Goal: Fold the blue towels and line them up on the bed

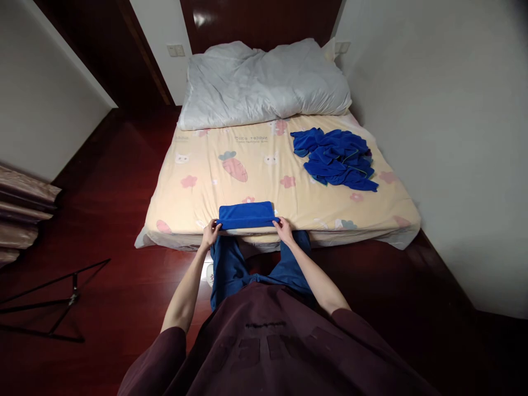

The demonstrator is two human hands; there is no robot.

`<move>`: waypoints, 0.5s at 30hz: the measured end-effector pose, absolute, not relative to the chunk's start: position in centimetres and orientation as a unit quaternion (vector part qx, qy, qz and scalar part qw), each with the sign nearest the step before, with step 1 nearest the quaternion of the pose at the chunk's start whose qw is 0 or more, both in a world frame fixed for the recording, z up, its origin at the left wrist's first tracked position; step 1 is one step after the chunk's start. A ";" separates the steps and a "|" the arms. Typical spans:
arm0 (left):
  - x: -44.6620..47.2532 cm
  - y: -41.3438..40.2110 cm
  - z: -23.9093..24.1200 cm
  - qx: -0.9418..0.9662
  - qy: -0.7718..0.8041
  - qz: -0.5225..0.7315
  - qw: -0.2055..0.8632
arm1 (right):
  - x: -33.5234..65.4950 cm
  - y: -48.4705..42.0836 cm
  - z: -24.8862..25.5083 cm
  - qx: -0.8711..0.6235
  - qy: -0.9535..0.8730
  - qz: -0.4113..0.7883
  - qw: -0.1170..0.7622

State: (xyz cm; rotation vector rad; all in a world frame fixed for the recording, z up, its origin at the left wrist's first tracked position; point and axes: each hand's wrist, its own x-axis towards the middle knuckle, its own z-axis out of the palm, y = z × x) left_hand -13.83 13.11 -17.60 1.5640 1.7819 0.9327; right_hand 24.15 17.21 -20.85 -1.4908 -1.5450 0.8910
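A blue towel [246, 211] lies at the front edge of the bed, its near side folded over into a strip. My left hand [212, 233] pinches the left end of that fold between thumb and fingers. At the right end, my right hand [283, 230] grips the fold's other corner. Farther back on the right, a loose heap of crumpled blue towels [338, 157] rests on the sheet, apart from both hands.
The bed [256, 176] has a yellow sheet with carrots and flowers. A pale quilt [264, 82] is bunched by the dark headboard [264, 22]. Black tripod legs [61, 302] stand on the red floor at left, below a curtain [25, 214]. A white wall [445, 137] flanks the bed at right.
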 end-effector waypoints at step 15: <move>-13.2 13.6 -18.3 0.566 0.705 0.337 0.264 | 24.1 18.1 -20.7 -0.587 -0.598 0.369 0.402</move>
